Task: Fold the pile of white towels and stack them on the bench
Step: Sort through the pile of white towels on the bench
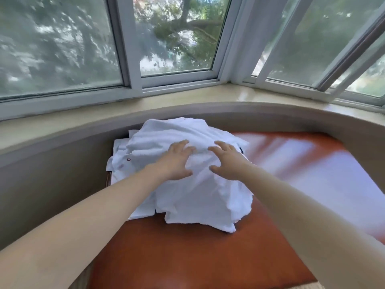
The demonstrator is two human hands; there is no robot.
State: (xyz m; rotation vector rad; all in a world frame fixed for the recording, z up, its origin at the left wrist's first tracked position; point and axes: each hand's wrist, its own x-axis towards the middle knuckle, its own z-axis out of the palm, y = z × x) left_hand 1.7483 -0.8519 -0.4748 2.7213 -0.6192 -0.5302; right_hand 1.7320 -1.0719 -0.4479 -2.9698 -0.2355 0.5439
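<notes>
A crumpled pile of white towels (pixel 193 190) lies heaped on the left part of a brown leather bench (pixel 166 253). My left hand (pixel 177 161) rests flat on top of the pile with fingers spread. My right hand (pixel 227 161) lies beside it on the same top towel, fingers also spread and pointing forward. Neither hand grips any cloth. One towel at the pile's left edge carries a small red mark (pixel 128 159).
A curved beige window ledge (pixel 208 101) wraps behind the bench, with large windows (pixel 177 38) above it. The bench's right half (pixel 302 163) shines with reflected light. A beige wall (pixel 52 174) stands close to the pile's left side.
</notes>
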